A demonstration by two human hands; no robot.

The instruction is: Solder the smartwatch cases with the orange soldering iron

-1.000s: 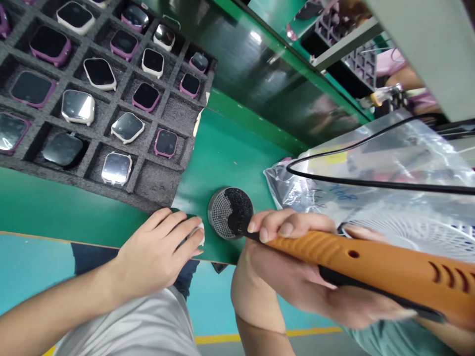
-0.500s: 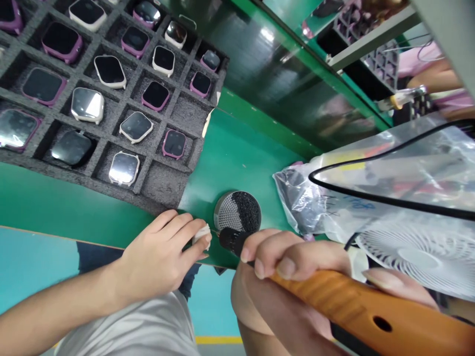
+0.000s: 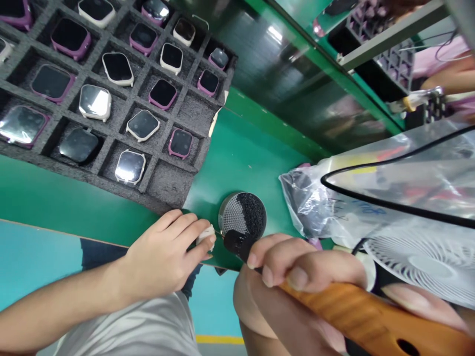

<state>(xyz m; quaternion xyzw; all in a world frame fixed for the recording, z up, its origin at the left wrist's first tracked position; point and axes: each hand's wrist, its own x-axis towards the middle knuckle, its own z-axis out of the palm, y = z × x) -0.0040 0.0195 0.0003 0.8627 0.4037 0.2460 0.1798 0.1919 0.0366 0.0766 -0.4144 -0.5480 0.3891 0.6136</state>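
At the near edge of the table [image 3: 241,153], the left hand [image 3: 163,254] is lying palm down and pinching a small white part [image 3: 206,234] between thumb and fingertips, pressing it against the green surface. Just beside it, the right hand [image 3: 297,277] is wrapping its fingers tightly round an orange screwdriver [image 3: 356,316], whose black nose is pointing left, with its thin bit meeting the white part.

1 second ago that nose was dipping into the round tin [image 3: 243,213]; now it is sitting just in front of the tin, at the part, and the handle is lying lower in view. The left hand is keeping its place.

Behind the hands, the tin is standing close to the table's edge, holding a dark heap too fine to make out. Farther left, a grey foam tray [image 3: 170,183] is carrying watch bodies [image 3: 129,166] in separate cells. To the right, a clear plastic bag [image 3: 371,188] is lying under a black cable [image 3: 389,205], next to a white fan [image 3: 426,262].

Most of the white part is hiding under the fingertips, and the screwdriver's rear is running out of view.
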